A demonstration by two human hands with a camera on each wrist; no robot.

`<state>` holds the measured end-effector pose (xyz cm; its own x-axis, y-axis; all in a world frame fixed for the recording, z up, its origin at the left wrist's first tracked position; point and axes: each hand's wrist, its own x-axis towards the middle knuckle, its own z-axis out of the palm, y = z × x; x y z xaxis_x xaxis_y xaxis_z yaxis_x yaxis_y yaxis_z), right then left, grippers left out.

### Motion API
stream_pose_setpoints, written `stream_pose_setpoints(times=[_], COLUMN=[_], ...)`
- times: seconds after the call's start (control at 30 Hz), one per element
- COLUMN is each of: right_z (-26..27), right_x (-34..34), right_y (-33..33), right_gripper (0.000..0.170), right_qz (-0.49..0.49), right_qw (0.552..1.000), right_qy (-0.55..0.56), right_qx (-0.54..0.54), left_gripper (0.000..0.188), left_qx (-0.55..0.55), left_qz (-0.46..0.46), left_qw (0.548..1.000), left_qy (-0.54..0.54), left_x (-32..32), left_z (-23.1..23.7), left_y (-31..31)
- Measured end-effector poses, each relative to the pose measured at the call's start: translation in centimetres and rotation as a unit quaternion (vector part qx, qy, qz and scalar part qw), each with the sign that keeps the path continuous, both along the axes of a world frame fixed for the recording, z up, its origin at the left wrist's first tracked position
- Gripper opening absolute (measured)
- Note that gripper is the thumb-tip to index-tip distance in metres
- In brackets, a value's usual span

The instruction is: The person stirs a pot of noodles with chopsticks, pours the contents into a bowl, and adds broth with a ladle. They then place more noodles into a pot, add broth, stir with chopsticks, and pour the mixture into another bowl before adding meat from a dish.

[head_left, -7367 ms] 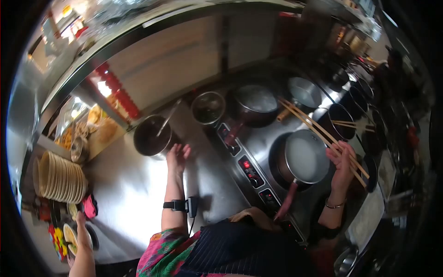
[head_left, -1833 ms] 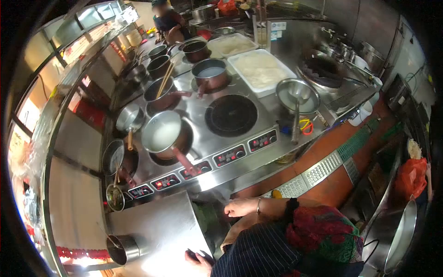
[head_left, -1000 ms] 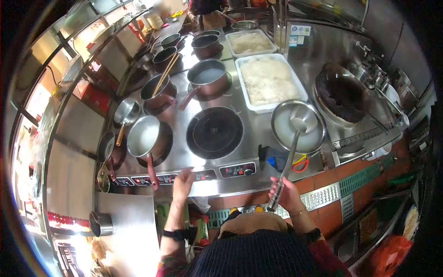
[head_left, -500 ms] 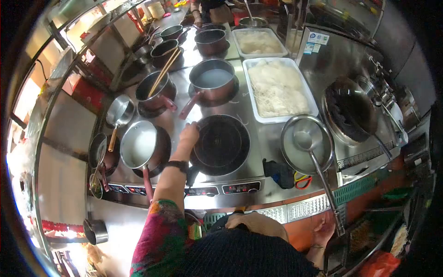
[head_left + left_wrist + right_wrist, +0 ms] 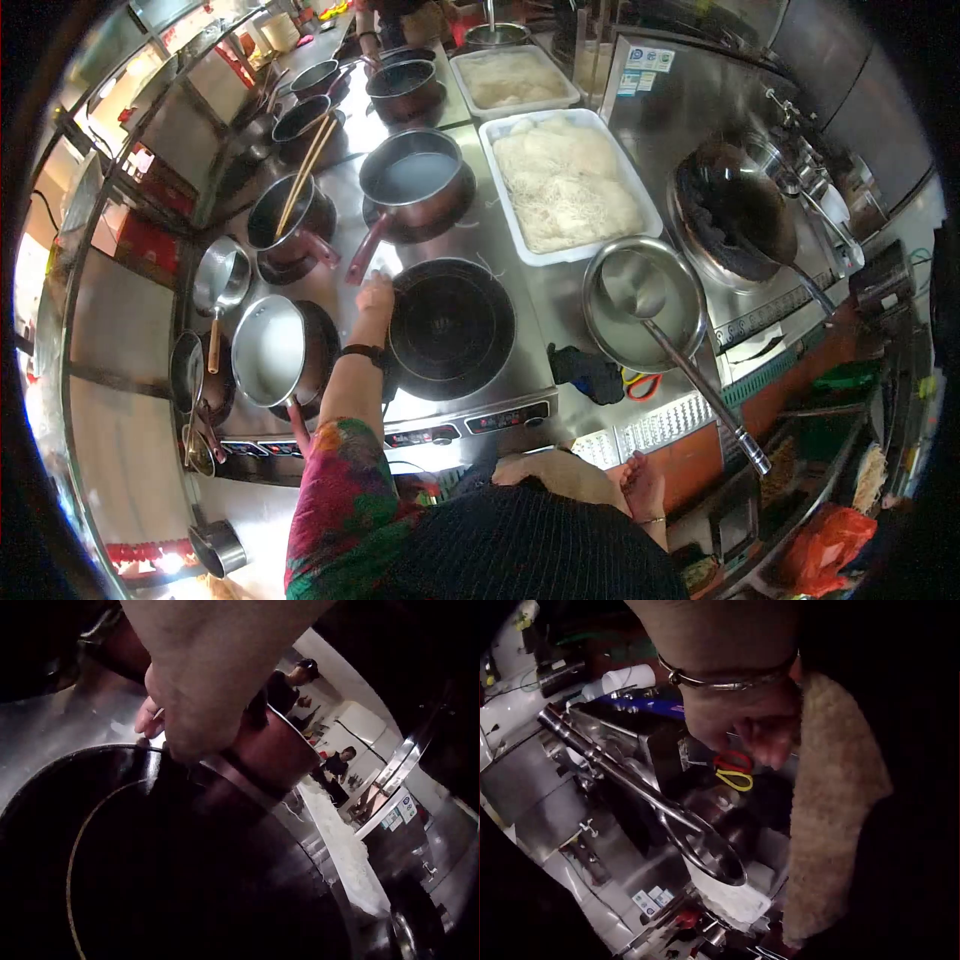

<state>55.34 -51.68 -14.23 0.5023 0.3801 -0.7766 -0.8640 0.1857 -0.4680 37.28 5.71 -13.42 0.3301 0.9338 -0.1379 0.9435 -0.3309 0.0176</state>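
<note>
My left hand [image 5: 375, 292] reaches to the steel stovetop, between the handle end of a red-brown saucepan [image 5: 410, 190] and a bare round burner [image 5: 452, 330]. In the left wrist view its fingertips [image 5: 150, 720] come close together by the burner's edge; I cannot tell whether they pinch something. The saucepan holds cloudy liquid. My right hand [image 5: 642, 487] hangs near the apron, fingers loosely curled, holding nothing. Beyond it a long-handled ladle [image 5: 710, 395] leans in a steel bowl [image 5: 600, 325] of cloudy water, its handle jutting past the counter.
Scissors [image 5: 640, 385] and a dark cloth [image 5: 585, 372] lie by the bowl. White trays of noodles [image 5: 570, 190] stand behind. Several pans line the left, one with chopsticks [image 5: 305, 180], one with whitish liquid [image 5: 268, 352]. A wok [image 5: 735, 215] sits right; another person [image 5: 400, 15] stands at the back.
Earlier my right hand held chopsticks, later the ladle handle; it has let go and drawn back toward the apron. My left hand has moved forward across the stove to beside the saucepan.
</note>
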Motion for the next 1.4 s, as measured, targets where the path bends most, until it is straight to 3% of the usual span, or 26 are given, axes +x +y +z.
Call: stream_pose_setpoints(times=[0.1,0.23,0.3,0.37,0.4,0.43,0.5,0.6,0.7,0.83,1.03,1.1,1.13,1.2,1.23,1.27,1.3,1.33,1.37,1.4], right_z=[1.0,1.6,0.2,-1.9,-2.6,-3.4,-1.9,-1.1,-0.6,-1.2,-1.6,-2.6,-3.1,-3.4,-3.6,-3.7,-3.1,-3.2,-3.3,-3.4], right_x=[2.6,4.9,5.5,5.7,5.8,6.2,6.3,7.1,8.6,10.2,11.5,11.8,11.8,11.8,12.0,12.0,12.1,12.1,12.1,12.3], right_y=[1.2,1.0,-0.1,-1.0,-1.2,-1.4,0.1,1.6,2.3,2.5,3.8,3.8,3.8,3.8,3.8,3.8,4.1,4.2,4.3,4.3], right_gripper=[0.024,0.028,0.028,0.028,0.029,0.028,0.027,0.026,0.026,0.02,0.022,0.023,0.024,0.026,0.025,0.025,0.025,0.025,0.025,0.026], right_qz=[-0.003,-0.004,0.001,0.003,0.002,0.016,0.009,-0.005,0.002,-0.001,-0.019,-0.016,-0.014,-0.028,-0.033,-0.037,-0.044,-0.044,-0.042,-0.041], right_qw=[1.0,0.998,0.997,0.999,1.0,0.999,0.999,1.0,1.0,0.998,1.0,1.0,0.999,0.999,0.999,0.999,0.999,0.999,0.999,0.999], right_qy=[-0.026,-0.064,-0.072,-0.045,-0.023,-0.008,0.005,0.005,-0.027,-0.056,-0.01,-0.006,-0.004,-0.006,-0.009,-0.011,-0.013,-0.012,-0.01,-0.009], right_qx=[0.002,-0.021,-0.008,-0.014,-0.019,-0.028,-0.03,-0.028,0.007,-0.002,-0.006,-0.019,-0.033,-0.018,-0.022,-0.027,-0.027,-0.03,-0.025,-0.02], left_gripper=[0.028,0.027,0.026,0.025,0.026,0.028,0.035,0.038,0.038,0.039,0.034,0.035,0.035,0.037,0.031,0.031,0.029,0.027,0.027,0.027], left_qx=[0.005,0.003,-0.014,-0.027,-0.013,-0.055,-0.194,-0.181,-0.109,-0.164,-0.119,0.046,0.047,-0.147,-0.065,-0.067,-0.042,-0.014,-0.016,-0.192], left_qz=[-0.044,0.008,0.001,-0.113,-0.111,-0.179,-0.096,-0.105,-0.106,-0.081,-0.105,-0.17,-0.17,-0.169,-0.314,-0.315,-0.471,-0.596,-0.595,-0.334], left_qw=[0.996,1.0,0.993,0.976,0.964,0.921,0.958,0.971,0.988,0.983,0.986,0.984,0.984,0.974,0.945,0.945,0.873,0.744,0.744,0.841], left_qy=[0.083,0.028,-0.113,-0.183,-0.242,-0.342,-0.188,-0.112,-0.016,-0.034,0.052,-0.041,-0.04,0.045,0.062,0.064,-0.121,-0.301,-0.303,-0.38], left_x=[-0.4,1.5,4.3,8.0,9.7,11.6,15.2,17.0,17.9,18.0,18.7,17.9,18.0,19.6,21.2,22.2,23.2,23.8,24.2,25.0], left_z=[-2.5,-0.5,1.0,3.3,0.7,1.6,3.1,4.8,2.8,-1.5,2.0,-0.3,-0.9,-0.9,3.2,2.5,0.8,-0.3,0.5,2.5], left_y=[1.8,0.2,-0.8,-2.2,-1.0,-1.8,-3.0,-5.7,-6.8,-3.0,-3.8,-2.8,-1.4,1.8,0.3,1.7,3.8,4.9,4.2,2.8])
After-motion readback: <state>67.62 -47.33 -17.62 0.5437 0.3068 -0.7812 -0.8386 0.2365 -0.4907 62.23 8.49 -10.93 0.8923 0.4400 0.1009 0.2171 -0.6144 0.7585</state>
